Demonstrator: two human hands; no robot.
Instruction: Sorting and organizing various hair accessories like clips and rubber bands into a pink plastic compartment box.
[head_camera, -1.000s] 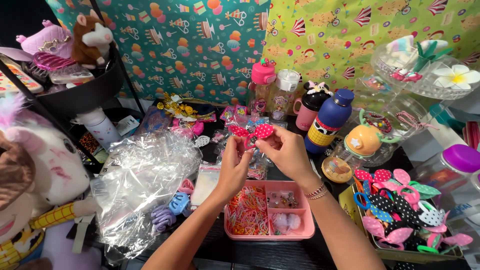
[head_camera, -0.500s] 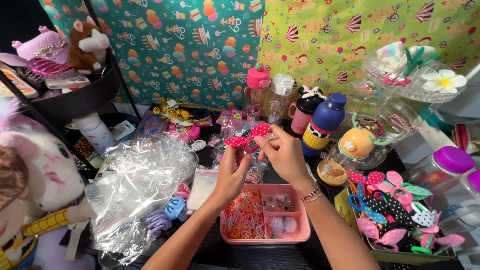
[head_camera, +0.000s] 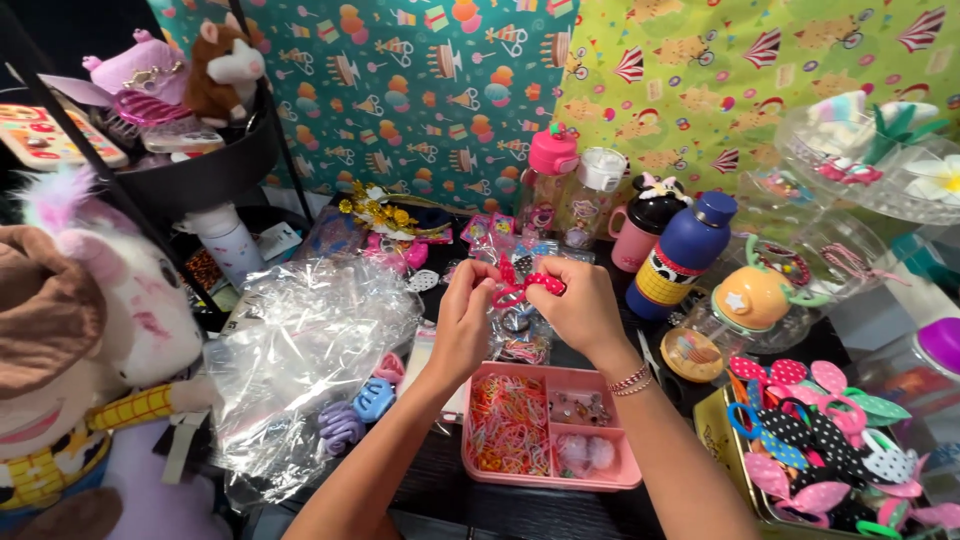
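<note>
Both hands are raised over the dark table and pinch a small red polka-dot bow hair tie (head_camera: 522, 283) between them. My left hand (head_camera: 463, 318) grips its left end with fingertips together. My right hand (head_camera: 578, 305) holds the right end; a bead bracelet sits on that wrist. Directly below the hands lies a pink compartment box (head_camera: 610, 470) with tiny coloured elastic bands in its left section and small clips in the others.
Crumpled clear plastic bags (head_camera: 300, 350) lie left of the box, with blue and purple claw clips (head_camera: 358, 410) beside them. A tin of polka-dot bows (head_camera: 820, 440) sits at right. Bottles and cups (head_camera: 690, 245) stand behind. A plush toy (head_camera: 80, 330) fills the left edge.
The hands have kept hold of the red bow and drawn slightly lower and closer to me. The bow looks more bunched between the fingers.
</note>
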